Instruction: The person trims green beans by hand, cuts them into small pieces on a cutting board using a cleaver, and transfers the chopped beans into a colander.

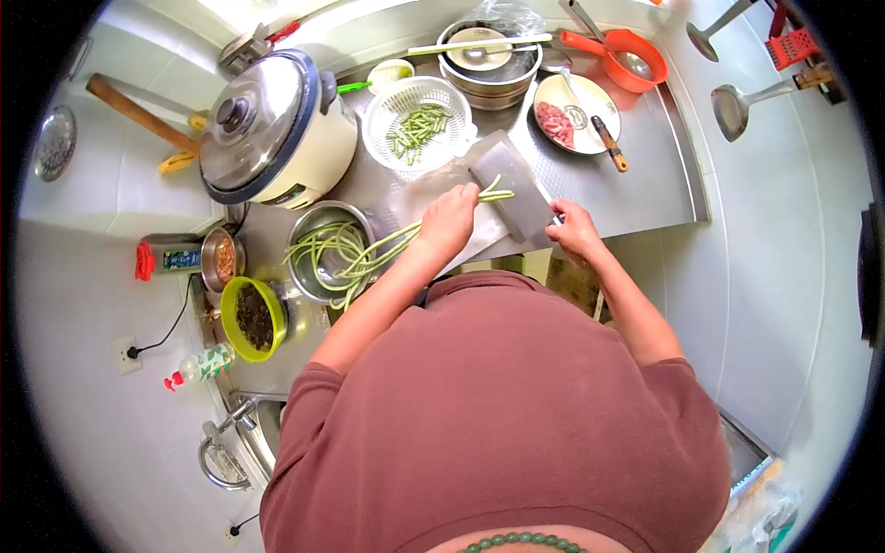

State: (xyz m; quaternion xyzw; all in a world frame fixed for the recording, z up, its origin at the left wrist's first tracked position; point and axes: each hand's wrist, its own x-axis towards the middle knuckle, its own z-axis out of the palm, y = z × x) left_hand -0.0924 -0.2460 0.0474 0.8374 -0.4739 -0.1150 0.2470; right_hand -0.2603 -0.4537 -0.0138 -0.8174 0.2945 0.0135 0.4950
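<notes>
My left hand (449, 221) is closed around a bunch of long green beans (392, 244). Their cut ends stick out past my fingers over a pale cutting board (426, 192), while the other ends trail back into a steel bowl (300, 276). In my right hand (575, 232) is the handle of a cleaver (518, 184). Its broad blade lies over the board's right side, close to the bean ends; whether it touches them I cannot tell. Beyond the board, a white colander (373, 147) holds short cut bean pieces (419, 132).
A large rice cooker (309, 152) stands at the left. Behind are a steel pot (493, 92) with chopsticks across it, a plate (601, 100) with raw meat (555, 125) and a small knife (608, 143), and a red strainer (636, 63). A yellow-green bowl (275, 343) sits near the faucet (229, 419).
</notes>
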